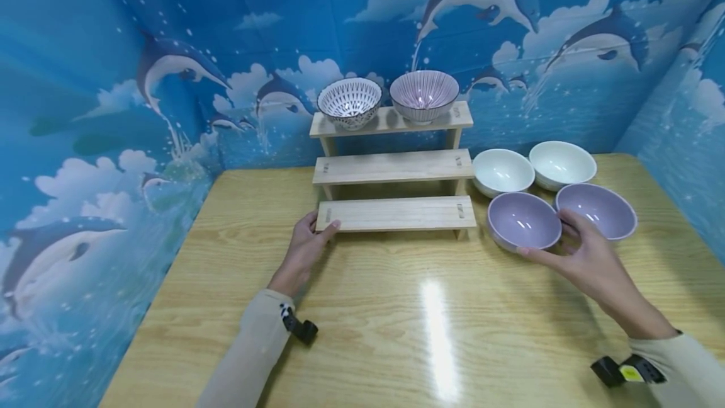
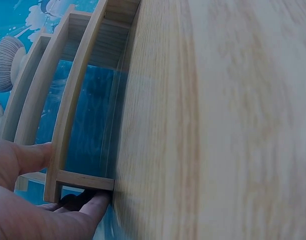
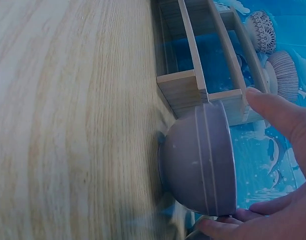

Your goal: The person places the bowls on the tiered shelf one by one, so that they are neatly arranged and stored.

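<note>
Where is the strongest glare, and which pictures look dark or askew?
Head view: a white glare streak on the light wood-grain table, smaller highlights inside the held glossy round purple bowl; left wrist view: dimmer, the pale wooden three-tier shelf turned sideways; right wrist view: also dim and sideways.

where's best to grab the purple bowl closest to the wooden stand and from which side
I'd probably grip the purple bowl across its rim, coming from the near side: it is upright, mouth up, while a white bowl and the other purple bowl crowd its far and right sides.
</note>
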Demonstrator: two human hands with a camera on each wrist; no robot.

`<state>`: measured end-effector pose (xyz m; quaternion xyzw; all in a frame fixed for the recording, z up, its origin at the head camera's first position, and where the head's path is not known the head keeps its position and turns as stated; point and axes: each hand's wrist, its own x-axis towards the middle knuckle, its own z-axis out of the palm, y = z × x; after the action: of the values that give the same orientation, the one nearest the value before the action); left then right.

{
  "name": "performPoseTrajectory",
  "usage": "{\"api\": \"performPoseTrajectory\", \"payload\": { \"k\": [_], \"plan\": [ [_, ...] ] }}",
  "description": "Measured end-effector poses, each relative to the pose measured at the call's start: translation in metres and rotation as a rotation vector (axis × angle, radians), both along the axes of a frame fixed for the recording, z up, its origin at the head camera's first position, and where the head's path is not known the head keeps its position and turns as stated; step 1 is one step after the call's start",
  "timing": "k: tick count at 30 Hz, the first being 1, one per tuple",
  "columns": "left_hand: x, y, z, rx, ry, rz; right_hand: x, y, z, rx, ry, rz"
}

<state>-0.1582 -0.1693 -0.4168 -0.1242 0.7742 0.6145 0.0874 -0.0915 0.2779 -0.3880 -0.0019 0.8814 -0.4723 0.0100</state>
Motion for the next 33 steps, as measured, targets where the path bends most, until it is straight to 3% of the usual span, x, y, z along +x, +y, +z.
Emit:
{"api": "performPoseTrajectory", "payload": {
  "k": [8, 14, 26, 33],
  "plan": [
    [0.0, -0.002, 0.0, 0.007, -0.002, -0.003, -0.009, -0.006, -0.003, 0.043, 0.053, -0.02],
    [-0.001, -0.002, 0.0, 0.01, 0.005, -0.012, -0.013, -0.012, -0.005, 0.132, 0.076, -0.028],
    [-0.002, -0.001, -0.002, 0.013, 0.003, -0.01, -0.02, -0.019, -0.009, 0.186, -0.002, -0.031],
    [-0.002, -0.001, -0.002, 0.012, 0.002, -0.006, -0.023, -0.021, -0.012, 0.188, 0.002, -0.026]
  ]
}}
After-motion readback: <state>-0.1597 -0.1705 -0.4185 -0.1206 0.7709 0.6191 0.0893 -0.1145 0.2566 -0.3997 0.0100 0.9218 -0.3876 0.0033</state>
